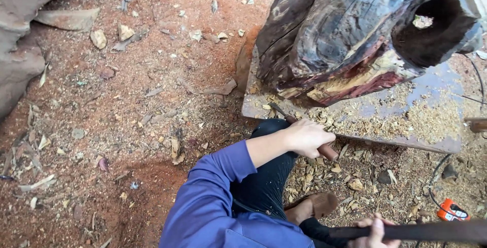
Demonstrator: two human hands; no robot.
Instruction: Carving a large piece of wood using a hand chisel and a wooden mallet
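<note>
The right hand [374,233], nearest, grips a dark handle [431,232]; the left hand [307,137] is closed on a chisel [304,132], its tip just under the log [355,35].

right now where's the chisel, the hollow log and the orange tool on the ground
chisel [327,151]: head view, on the wooden handle end sticking out past the left hand [307,137].
hollow log [329,29]: head view, on its dark carved flank.
orange tool [450,210]: head view, on its orange body.
</note>
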